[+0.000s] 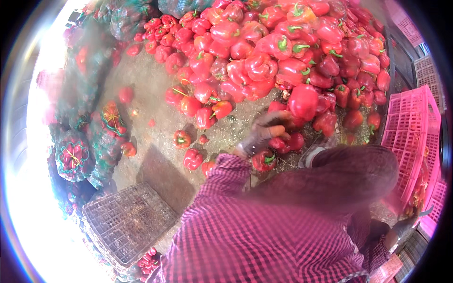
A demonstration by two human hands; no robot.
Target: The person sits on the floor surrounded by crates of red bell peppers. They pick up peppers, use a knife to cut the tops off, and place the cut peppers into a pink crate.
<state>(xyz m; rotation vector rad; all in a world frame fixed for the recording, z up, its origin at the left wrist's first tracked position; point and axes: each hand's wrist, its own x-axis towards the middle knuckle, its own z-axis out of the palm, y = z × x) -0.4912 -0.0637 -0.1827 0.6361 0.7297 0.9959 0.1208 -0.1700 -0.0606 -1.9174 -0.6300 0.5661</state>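
My left hand [270, 129], in a dark glove with orange on a finger, reaches over the near edge of a heap of red bell peppers [262, 67]. Its thumb and fingers are apart, close to a large red pepper [303, 102]; the fingertips are blurred. Just below the wrist lies a pepper with a green stem [263, 160]. My right hand [402, 226], gloved in grey, is low at the far right, beside a pink plastic crate [403, 131] with peppers behind its wall. A thin grey blade-like piece [426, 211] shows near its fingers; its grip is unclear.
Green mesh sacks [101, 152] filled with peppers line the left side, some tied with yellow string. An upside-down grey plastic crate [131, 223] stands at lower left. Loose peppers [193, 159] lie on the concrete floor [152, 106]. More crates [430, 79] stand at the right edge.
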